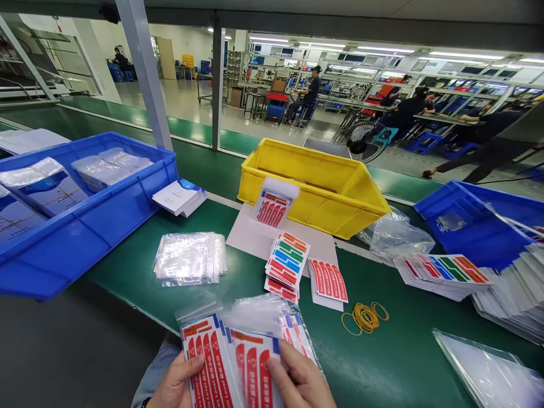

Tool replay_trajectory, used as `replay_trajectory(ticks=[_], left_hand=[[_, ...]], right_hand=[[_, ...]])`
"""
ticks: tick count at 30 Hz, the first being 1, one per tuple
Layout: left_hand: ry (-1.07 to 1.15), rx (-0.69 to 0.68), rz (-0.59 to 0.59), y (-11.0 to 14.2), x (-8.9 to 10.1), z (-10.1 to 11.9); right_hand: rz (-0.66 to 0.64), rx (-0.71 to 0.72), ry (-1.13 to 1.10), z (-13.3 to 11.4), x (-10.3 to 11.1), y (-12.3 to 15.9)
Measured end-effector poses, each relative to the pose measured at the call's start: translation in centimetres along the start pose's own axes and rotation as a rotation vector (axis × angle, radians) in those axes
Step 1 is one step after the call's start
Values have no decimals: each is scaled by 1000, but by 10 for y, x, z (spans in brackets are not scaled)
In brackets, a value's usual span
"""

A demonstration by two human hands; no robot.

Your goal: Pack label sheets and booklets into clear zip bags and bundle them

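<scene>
My left hand [176, 382] is closed on a clear zip bag of sticker sheets [208, 362], its thumb across the red labels. In my right hand [300, 377], thumb and fingers grip a second bagged set of sticker sheets [253, 362], overlapping the first. More bagged sheets [297, 334] lie on the table just behind. Farther back are a stack of multicoloured sticker sheets [288, 258] and a pile of red sticker sheets [329, 280]. A stack of clear plastic bags [189, 258] lies to the left. Yellow rubber bands [364, 318] sit right of my right hand.
A blue bin [140, 190] with bagged booklets stands left, beside white booklets [178, 198]. One bagged set [272, 207] leans on the yellow bin [314, 198]. Right are another blue bin [467, 221], sticker sheets [442, 275] and a paper stack [514, 294]. A metal post [147, 73] rises at left.
</scene>
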State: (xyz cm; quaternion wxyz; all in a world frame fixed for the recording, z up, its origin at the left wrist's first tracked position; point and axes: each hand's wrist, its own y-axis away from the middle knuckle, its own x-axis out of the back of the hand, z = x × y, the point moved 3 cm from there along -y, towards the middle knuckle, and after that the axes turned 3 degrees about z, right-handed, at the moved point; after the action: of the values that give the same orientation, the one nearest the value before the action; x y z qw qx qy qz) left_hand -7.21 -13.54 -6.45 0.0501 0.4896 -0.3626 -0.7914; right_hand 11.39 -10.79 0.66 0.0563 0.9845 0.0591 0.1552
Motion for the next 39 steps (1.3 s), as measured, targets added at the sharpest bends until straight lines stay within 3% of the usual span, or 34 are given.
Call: replay_trajectory(ticks=[3, 7, 8, 12, 14, 18, 20, 23, 24, 26, 29, 31, 35, 39], left_hand=[[-27, -31, -10, -1, 2, 0], [-35, -9, -34, -2, 2, -2], [-33, -1, -30, -2, 3, -3], [-51, 9, -8, -1, 3, -3], [-54, 4, -8, -1, 3, -2], [-56, -13, -9, 0, 1, 1], [-63, -20, -19, 0, -2, 2], [-62, -11, -52, 1, -7, 1], [-61, -9, -64, 1, -8, 1], [-69, -11, -84, 1, -10, 0], [-76, -20, -93, 1, -9, 1], [-68, -21, -86, 1, -7, 1], [-55, -26, -61, 1, -4, 3], [-13, -30, -88, 1, -6, 3]], right_hand=[[86, -63, -57, 6, 15, -2], [275, -4, 110, 3, 26, -3], [244, 23, 122, 1, 23, -3], [-205, 74, 82, -1, -6, -2], [-249, 61, 88, 0, -12, -2], [-86, 12, -93, 0, -6, -4], [54, -40, -160, 0, 2, -5], [296, 16, -10, -2, 12, -3], [323, 57, 49, -2, 12, -2], [220, 115, 85, -1, 3, -1], [-58, 117, 49, 4, -15, 1], [-122, 105, 54, 6, -21, 1], [-73, 53, 16, 7, -11, -1], [178, 22, -13, 6, 10, -3]])
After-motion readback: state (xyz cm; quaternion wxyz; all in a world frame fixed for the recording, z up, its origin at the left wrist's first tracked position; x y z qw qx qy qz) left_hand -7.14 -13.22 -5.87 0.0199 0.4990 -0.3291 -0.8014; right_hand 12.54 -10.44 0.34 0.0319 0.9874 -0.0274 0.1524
